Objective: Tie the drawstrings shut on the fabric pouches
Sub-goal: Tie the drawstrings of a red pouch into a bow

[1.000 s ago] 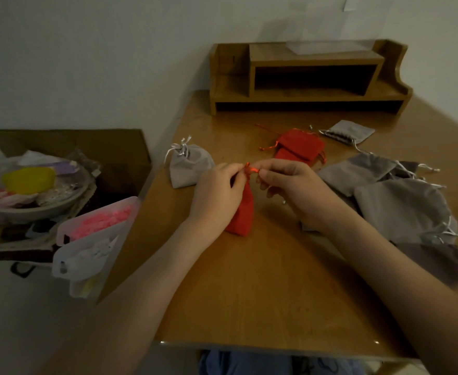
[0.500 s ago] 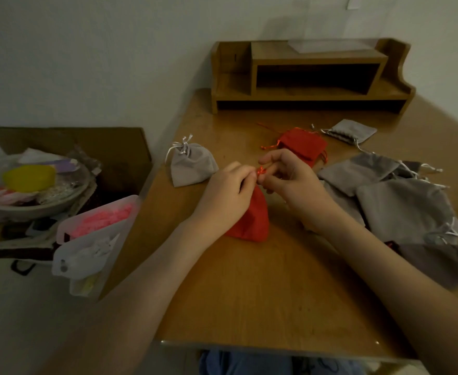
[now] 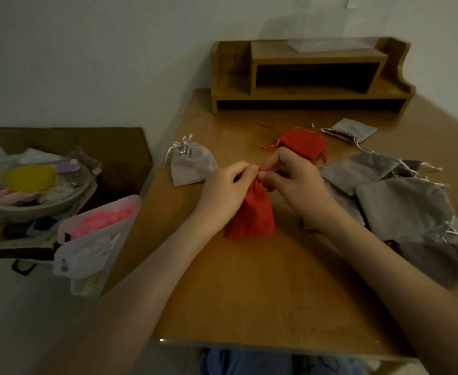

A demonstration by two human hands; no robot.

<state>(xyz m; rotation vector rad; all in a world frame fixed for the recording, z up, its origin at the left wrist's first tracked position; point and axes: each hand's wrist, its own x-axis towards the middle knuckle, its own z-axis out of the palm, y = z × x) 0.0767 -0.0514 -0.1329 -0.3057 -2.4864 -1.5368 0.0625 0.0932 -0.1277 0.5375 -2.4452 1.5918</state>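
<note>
Vs 1 s ago: red pouch (image 3: pixel 254 215) went from near-upright to lying flatter on the table (image 3: pixel 249 293), base toward me, neck bunched. L hand (image 3: pixel 222 190) and R hand (image 3: pixel 295 185) both pinch the drawstring (image 3: pixel 258 170) at the neck, fingertips meeting. Knot prob mid-tie, not done. Grey pouch (image 3: pixel 192 163) on the left is tied. Grey pile (image 3: pixel 401 204) on the right looks untied.
</note>
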